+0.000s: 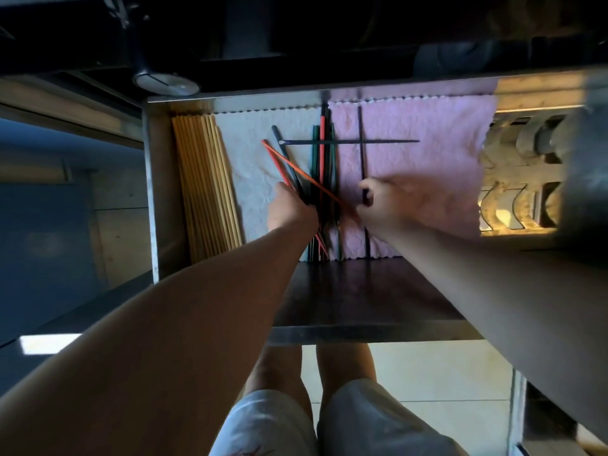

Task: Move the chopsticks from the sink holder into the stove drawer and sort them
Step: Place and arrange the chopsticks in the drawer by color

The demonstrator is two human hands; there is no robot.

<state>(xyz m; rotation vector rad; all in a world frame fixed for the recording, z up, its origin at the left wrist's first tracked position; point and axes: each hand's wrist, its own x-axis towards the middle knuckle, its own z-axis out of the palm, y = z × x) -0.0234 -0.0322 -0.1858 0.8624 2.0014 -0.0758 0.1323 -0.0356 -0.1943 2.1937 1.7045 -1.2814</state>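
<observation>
An open metal drawer [154,192] is lined with a white cloth [250,133] and a pink cloth [427,143]. A row of wooden chopsticks [205,185] lies along its left side. In the middle lie several dark, green and red chopsticks [322,153], and one black chopstick [348,141] lies crosswise over them. My left hand [291,210] grips a bundle of red and dark chopsticks [283,159] that fan toward the upper left. My right hand [385,202] pinches the near end of a red chopstick [316,183] and rests by a black chopstick [362,153] on the pink cloth.
A compartment with pale curved utensils [513,179] sits at the drawer's right. The stove's dark underside [296,37] overhangs the back. A dark shelf [362,291] lies below the drawer front; my legs stand on a tiled floor [444,373].
</observation>
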